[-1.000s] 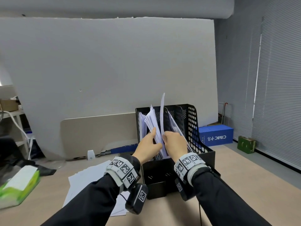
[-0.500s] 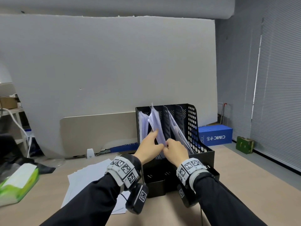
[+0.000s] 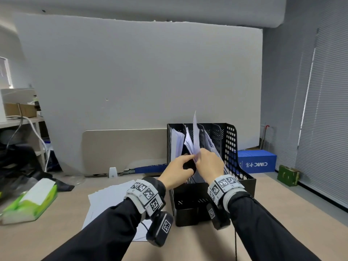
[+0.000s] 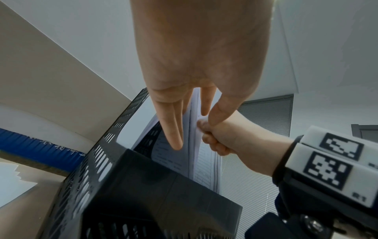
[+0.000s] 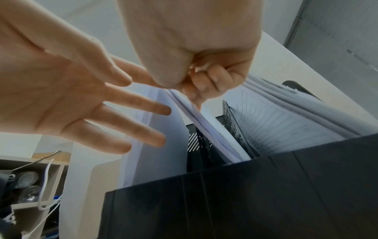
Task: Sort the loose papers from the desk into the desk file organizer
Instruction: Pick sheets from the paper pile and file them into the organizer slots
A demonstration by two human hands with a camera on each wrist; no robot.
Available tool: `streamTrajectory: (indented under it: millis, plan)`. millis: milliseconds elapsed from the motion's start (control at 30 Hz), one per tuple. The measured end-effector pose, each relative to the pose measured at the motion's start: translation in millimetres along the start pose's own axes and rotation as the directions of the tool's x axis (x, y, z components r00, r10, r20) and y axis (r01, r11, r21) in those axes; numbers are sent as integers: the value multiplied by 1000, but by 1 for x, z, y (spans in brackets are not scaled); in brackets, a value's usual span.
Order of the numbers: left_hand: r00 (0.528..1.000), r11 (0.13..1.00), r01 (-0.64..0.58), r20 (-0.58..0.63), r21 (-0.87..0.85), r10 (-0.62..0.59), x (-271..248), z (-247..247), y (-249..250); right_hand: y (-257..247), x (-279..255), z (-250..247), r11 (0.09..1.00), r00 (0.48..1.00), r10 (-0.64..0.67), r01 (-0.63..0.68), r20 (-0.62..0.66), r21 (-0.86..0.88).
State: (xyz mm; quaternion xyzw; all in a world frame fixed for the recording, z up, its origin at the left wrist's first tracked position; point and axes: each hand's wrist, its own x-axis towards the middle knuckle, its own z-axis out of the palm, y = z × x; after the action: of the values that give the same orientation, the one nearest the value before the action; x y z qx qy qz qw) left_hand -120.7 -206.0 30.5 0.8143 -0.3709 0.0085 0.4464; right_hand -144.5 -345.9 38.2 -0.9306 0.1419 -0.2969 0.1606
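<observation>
Flanking beige desk (image 3: pixel 282 213): possibly window blinds (image 3: pixel 325 110).

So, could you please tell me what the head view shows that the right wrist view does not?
Only the head view shows the loose papers on the desk, the tissue pack and the blue box. Only the right wrist view shows the right hand curled, pinching a bundle of sheets. Both show the black organizer, the left hand and filed papers.

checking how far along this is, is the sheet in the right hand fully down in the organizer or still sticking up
Sticking up. The sheet pinched by the right hand rises above the file organizer rim, well above the filed papers beside it.
</observation>
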Motion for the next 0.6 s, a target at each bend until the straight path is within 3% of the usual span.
streamTrajectory:
  millis: [100, 233, 400, 600]
  plan:
    - [999, 1000, -18, 50, 10, 17, 2, 2, 5, -4, 1, 0, 999, 999, -29, 27, 39, 37]
    - [998, 999, 39, 47, -11, -39, 13, 7, 11, 4, 4, -3, 992, 996, 92, -91, -5, 92]
    - [988, 989, 147, 46, 16, -148, 25, 15, 8, 20, 3, -11, 988, 988, 143, -139, 55, -69]
    - [987, 998, 12, -158, 57, -3, 19, 9, 8, 22, 5, -4, 993, 988, 83, -71, 130, -97]
